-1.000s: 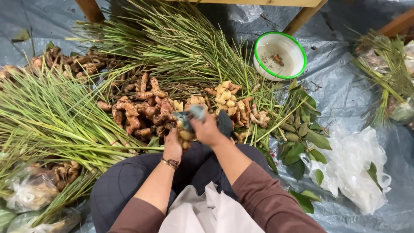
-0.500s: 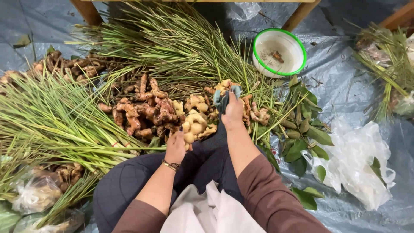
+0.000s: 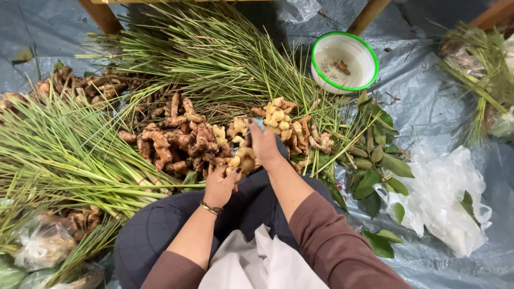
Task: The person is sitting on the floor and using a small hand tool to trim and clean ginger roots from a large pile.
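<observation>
Blue-grey plastic sheeting [image 3: 428, 107] is spread across the whole floor, and wooden legs [image 3: 101, 15] are seen at the top edge. Long green stalks of lemongrass [image 3: 59, 155] are heaped at the left, and a second fan of them [image 3: 214, 59] lies across the top middle. A brown heap of knobbly roots [image 3: 176, 139] is piled between these, with paler ginger pieces [image 3: 289, 126] just to its right. Leafy green twigs [image 3: 380, 160] are laid beside the ginger. A crumpled clear plastic bag [image 3: 444, 198] is seen at the right, lying on the sheeting, and another filled clear bag [image 3: 43, 243] is tucked at the lower left under the stalks. A round white bowl with a green rim [image 3: 345, 62] is set at the top right; one small brown piece lies in it. No labels or signs can be made out.

A pale ginger root [image 3: 243, 159] is held over the lap, just in front of the brown heap. The left hand [image 3: 220, 184], with a bracelet at the wrist, is closed around the root's lower end. The right hand [image 3: 265, 144] is curled over its top, with a bluish object partly hidden under the fingers; what it is cannot be told.
</observation>
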